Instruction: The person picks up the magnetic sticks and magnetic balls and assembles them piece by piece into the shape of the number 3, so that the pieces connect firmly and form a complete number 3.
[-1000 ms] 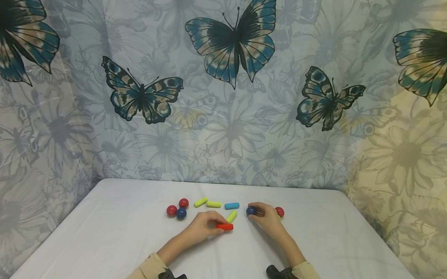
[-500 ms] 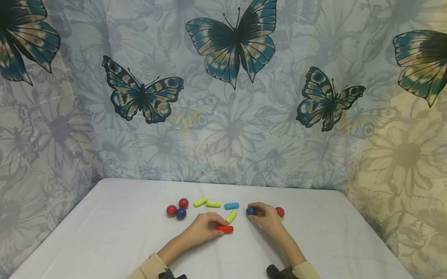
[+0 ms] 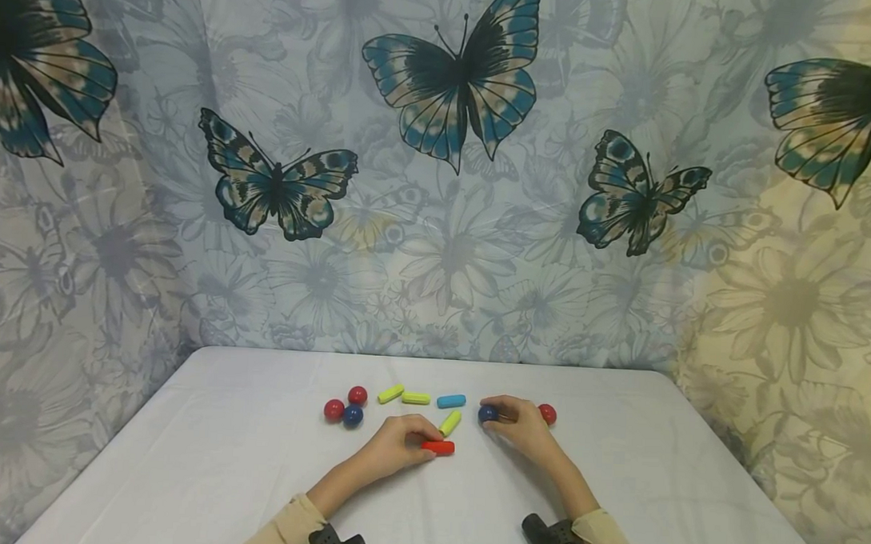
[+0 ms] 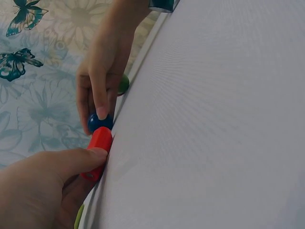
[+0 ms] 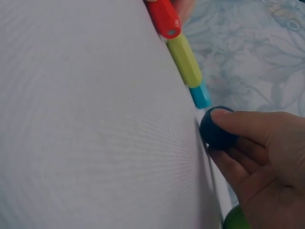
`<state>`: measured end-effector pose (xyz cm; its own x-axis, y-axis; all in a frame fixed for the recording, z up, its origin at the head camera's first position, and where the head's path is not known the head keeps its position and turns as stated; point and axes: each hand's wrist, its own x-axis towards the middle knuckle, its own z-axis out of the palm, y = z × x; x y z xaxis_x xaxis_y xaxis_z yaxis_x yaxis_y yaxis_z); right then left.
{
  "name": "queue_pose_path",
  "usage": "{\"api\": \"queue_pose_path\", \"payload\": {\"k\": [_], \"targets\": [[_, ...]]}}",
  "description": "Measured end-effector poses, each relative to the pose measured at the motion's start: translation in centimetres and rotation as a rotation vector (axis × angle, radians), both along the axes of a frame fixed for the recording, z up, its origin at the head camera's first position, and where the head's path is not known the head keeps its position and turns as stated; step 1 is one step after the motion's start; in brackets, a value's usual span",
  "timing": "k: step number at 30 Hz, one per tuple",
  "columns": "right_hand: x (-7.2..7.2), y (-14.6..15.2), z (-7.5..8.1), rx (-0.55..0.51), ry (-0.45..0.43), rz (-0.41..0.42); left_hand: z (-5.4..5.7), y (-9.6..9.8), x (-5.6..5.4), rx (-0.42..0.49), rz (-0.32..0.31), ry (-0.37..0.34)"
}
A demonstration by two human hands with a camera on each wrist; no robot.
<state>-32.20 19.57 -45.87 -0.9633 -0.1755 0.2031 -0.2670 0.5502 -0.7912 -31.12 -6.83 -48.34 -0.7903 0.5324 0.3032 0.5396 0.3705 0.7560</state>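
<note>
My left hand (image 3: 398,445) pinches a red faceted stick (image 3: 440,447) between thumb and fingers, low over the white table. In the right wrist view a small hole shows in the end of the red stick (image 5: 171,31). My right hand (image 3: 524,429) grips a dark blue ball (image 3: 487,414) with thumb and fingertips at the table. A yellow-green stick (image 3: 450,422) lies slanted just beyond the red one. Past it is a blue stick (image 3: 451,401). Close by my right hand sit a red ball (image 3: 547,414) and a green ball (image 5: 237,219), the latter hidden in the head view.
At the left, two red balls (image 3: 334,411) and a blue ball (image 3: 353,416) cluster together. Two more yellow-green sticks (image 3: 416,399) lie near the back of the white table (image 3: 256,458). A butterfly-patterned cloth (image 3: 450,264) hangs behind the table.
The red stick has come slightly nearer in my left hand, away from the slanted yellow-green stick. My right hand has barely shifted with the blue ball; the red ball beside it sits slightly farther right.
</note>
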Motion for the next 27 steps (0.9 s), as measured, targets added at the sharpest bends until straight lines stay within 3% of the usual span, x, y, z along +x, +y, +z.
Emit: {"api": "queue_pose_path", "payload": {"k": [14,27], "targets": [[0.1,1.1,0.4,-0.033,0.017,0.225,-0.1,0.0,0.0,0.022,-0.003,-0.007],[0.4,1.1,1.0,-0.025,-0.069,0.351,-0.3,0.0,-0.1,0.024,-0.005,-0.014]]}}
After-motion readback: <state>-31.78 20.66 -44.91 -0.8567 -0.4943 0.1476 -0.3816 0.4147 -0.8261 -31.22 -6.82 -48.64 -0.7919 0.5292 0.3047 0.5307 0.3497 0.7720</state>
